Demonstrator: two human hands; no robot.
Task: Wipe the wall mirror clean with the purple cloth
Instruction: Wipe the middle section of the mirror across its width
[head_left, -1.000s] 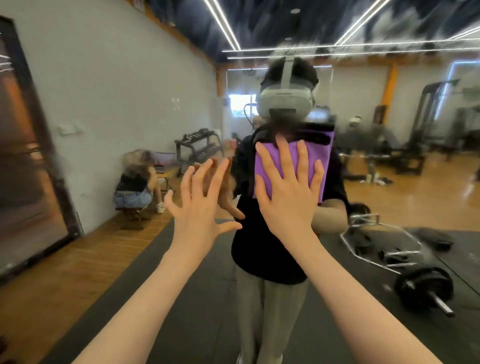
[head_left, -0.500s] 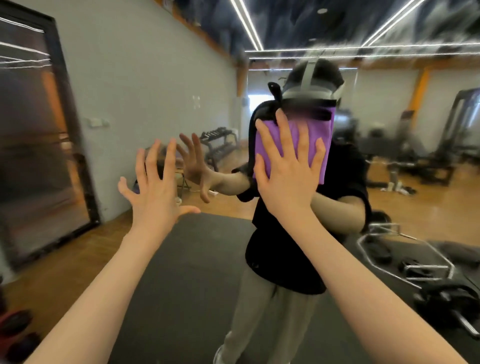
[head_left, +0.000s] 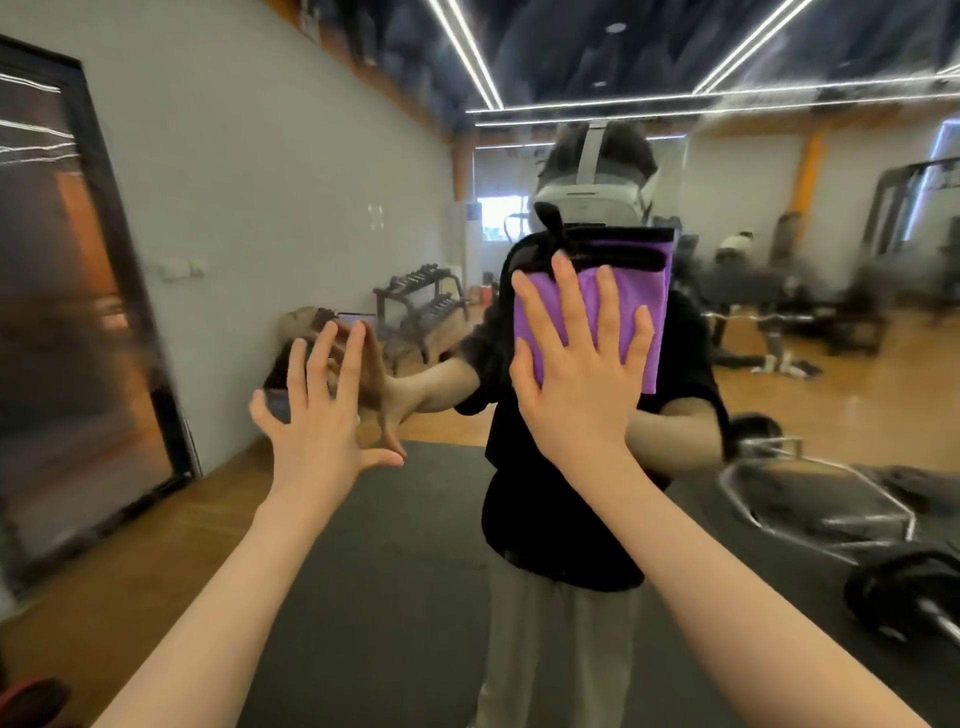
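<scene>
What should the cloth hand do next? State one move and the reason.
Probably slide the right hand sideways across the mirror: its straight fingers press the purple cloth flat on the glass, while the left hand is spread open beside it.

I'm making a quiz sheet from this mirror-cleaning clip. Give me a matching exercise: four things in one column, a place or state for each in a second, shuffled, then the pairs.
Things:
1. purple cloth
2. left hand
3. right hand
4. wall mirror

Places or states:
A. fingers spread, holding nothing
B. flat on the cloth, fingers straight
C. reflects the gym and the person
D. pressed against the glass under a palm

Pairs: 1-D, 2-A, 3-B, 4-C
</scene>
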